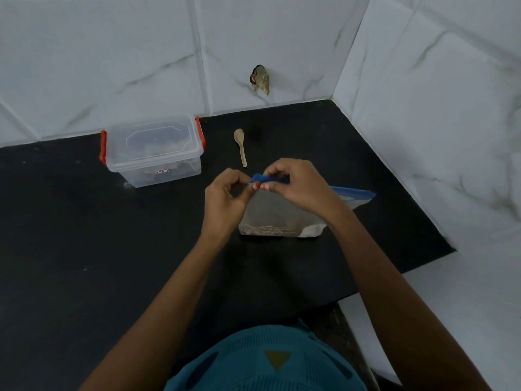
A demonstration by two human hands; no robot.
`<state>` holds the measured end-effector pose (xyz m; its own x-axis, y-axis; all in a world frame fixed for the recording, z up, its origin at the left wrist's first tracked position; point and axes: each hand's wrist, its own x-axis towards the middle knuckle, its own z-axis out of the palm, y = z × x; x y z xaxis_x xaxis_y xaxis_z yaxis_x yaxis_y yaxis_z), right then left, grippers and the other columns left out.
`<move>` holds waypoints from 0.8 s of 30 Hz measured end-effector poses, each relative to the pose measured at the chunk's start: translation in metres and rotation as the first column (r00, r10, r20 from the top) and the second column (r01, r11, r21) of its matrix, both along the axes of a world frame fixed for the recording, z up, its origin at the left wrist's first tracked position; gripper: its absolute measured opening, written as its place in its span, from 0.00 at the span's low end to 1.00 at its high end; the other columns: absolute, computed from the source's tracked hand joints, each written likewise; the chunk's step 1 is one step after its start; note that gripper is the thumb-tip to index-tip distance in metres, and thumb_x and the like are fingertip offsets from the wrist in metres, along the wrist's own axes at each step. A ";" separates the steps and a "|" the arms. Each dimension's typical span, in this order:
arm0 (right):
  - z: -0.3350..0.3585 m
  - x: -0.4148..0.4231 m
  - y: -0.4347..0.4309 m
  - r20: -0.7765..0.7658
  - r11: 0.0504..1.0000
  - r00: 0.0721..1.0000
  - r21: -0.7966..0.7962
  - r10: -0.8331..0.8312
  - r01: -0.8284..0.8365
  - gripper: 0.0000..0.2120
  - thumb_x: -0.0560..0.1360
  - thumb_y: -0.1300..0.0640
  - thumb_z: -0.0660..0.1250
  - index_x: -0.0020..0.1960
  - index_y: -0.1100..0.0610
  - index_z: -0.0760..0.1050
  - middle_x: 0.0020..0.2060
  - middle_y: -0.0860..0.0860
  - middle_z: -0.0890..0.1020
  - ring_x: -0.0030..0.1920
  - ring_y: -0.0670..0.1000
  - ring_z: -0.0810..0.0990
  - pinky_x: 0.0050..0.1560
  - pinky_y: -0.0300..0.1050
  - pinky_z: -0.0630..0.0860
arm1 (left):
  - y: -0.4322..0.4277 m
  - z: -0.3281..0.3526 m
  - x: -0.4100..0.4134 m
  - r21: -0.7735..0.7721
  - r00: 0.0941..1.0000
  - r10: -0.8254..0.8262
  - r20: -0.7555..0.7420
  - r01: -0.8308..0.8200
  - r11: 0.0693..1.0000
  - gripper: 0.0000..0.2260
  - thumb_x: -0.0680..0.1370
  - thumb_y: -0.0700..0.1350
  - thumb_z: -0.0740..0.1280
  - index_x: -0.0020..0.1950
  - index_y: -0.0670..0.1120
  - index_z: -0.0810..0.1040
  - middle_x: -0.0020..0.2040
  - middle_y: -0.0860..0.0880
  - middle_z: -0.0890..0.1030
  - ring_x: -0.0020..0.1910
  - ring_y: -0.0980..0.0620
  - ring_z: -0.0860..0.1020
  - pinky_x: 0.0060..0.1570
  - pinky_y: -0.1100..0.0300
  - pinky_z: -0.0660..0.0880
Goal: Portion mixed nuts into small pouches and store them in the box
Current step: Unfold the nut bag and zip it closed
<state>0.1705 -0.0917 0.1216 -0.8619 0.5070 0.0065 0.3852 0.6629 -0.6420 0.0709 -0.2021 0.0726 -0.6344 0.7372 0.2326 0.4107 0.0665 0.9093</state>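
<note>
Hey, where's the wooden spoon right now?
The wooden spoon lies on the black counter, just right of the clear lidded box and just beyond both hands, near the back wall.

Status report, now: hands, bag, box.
Both hands pinching bag's blue top. Bag upright on counter. Box lidded, spoon idle. Nothing obstructing.

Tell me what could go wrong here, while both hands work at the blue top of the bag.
The bag stands upright, held only at its blue strip by the left hand and right hand; a hard pull may tip it and spill nuts. The box has its lid on, so nothing can be stored yet.
</note>
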 end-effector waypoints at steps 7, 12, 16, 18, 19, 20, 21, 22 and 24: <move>-0.006 -0.010 0.000 0.046 0.989 0.998 0.141 0.035 -0.041 0.07 0.76 0.62 0.62 0.52 0.61 0.77 0.47 0.56 0.79 0.47 0.50 0.73 0.56 0.46 0.67 | -0.001 -0.002 -0.002 0.019 0.999 -0.032 0.016 0.032 0.999 0.04 0.74 0.39 0.68 0.46 0.47 0.75 0.43 0.50 0.76 0.43 0.50 0.78 0.43 0.63 0.76; -0.006 -0.010 0.005 0.035 0.992 0.998 0.113 0.044 -0.048 0.08 0.76 0.62 0.63 0.53 0.61 0.77 0.47 0.55 0.79 0.48 0.49 0.75 0.56 0.44 0.69 | -0.003 -0.002 -0.002 0.024 0.999 -0.013 -0.051 0.014 1.000 0.12 0.71 0.38 0.70 0.53 0.46 0.76 0.47 0.51 0.77 0.41 0.59 0.78 0.44 0.73 0.75; -0.001 -0.006 0.011 -0.036 0.999 0.998 -0.008 0.045 -0.045 0.11 0.72 0.63 0.68 0.54 0.63 0.78 0.48 0.55 0.81 0.46 0.44 0.74 0.46 0.27 0.68 | -0.002 -0.002 -0.003 0.049 0.999 -0.035 0.038 0.033 0.998 0.09 0.74 0.38 0.67 0.53 0.48 0.76 0.47 0.57 0.77 0.45 0.65 0.78 0.45 0.73 0.75; 0.000 -0.002 0.015 -0.054 0.998 0.998 -0.057 0.031 -0.034 0.17 0.70 0.62 0.70 0.58 0.62 0.77 0.52 0.56 0.81 0.49 0.45 0.76 0.50 0.28 0.69 | -0.001 -0.002 -0.004 0.051 0.999 -0.044 0.032 0.042 0.998 0.08 0.75 0.38 0.67 0.51 0.49 0.76 0.47 0.57 0.76 0.45 0.62 0.78 0.44 0.70 0.75; 0.000 0.000 0.017 -0.043 0.998 0.999 -0.058 0.025 -0.028 0.18 0.70 0.62 0.71 0.59 0.62 0.76 0.53 0.56 0.80 0.51 0.47 0.76 0.52 0.31 0.70 | 0.000 -0.002 -0.005 0.050 0.999 -0.038 0.034 0.036 0.998 0.08 0.75 0.38 0.66 0.50 0.50 0.75 0.47 0.57 0.76 0.45 0.60 0.77 0.44 0.69 0.76; -0.001 0.002 0.019 -0.019 0.999 1.000 -0.027 0.024 -0.024 0.18 0.70 0.61 0.71 0.59 0.61 0.76 0.53 0.56 0.80 0.52 0.48 0.77 0.54 0.36 0.71 | 0.000 -0.002 -0.005 0.051 0.998 -0.035 0.043 0.032 0.998 0.08 0.75 0.38 0.66 0.50 0.50 0.74 0.47 0.57 0.76 0.45 0.58 0.77 0.43 0.68 0.76; -0.002 0.003 0.020 0.012 0.999 1.000 0.025 0.024 -0.024 0.16 0.70 0.60 0.71 0.58 0.61 0.77 0.52 0.54 0.80 0.52 0.49 0.76 0.54 0.39 0.72 | 0.000 -0.002 -0.005 0.051 0.998 -0.037 0.050 0.034 0.998 0.08 0.75 0.38 0.65 0.50 0.50 0.74 0.47 0.56 0.76 0.45 0.56 0.77 0.43 0.67 0.76; -0.003 0.004 0.021 0.036 0.997 0.999 0.068 0.020 -0.022 0.14 0.71 0.60 0.70 0.56 0.60 0.77 0.50 0.53 0.79 0.50 0.48 0.76 0.52 0.40 0.71 | 0.001 -0.003 -0.005 0.044 0.998 -0.042 0.052 0.039 0.998 0.07 0.76 0.38 0.65 0.51 0.49 0.74 0.48 0.56 0.75 0.44 0.55 0.77 0.43 0.65 0.77; -0.005 0.004 0.023 0.044 0.994 0.999 0.110 0.002 -0.007 0.09 0.72 0.60 0.69 0.52 0.59 0.78 0.46 0.50 0.78 0.46 0.44 0.73 0.46 0.35 0.67 | 0.002 -0.002 -0.003 0.003 0.998 -0.039 0.039 0.039 0.999 0.08 0.76 0.39 0.65 0.53 0.48 0.73 0.48 0.56 0.74 0.42 0.54 0.77 0.41 0.65 0.76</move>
<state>0.1744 -0.0691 0.1163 -0.8648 0.5016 0.0239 0.4083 0.7302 -0.5478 0.0674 -0.1999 0.0708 -0.6140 0.7610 0.2098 0.3769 0.0491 0.9249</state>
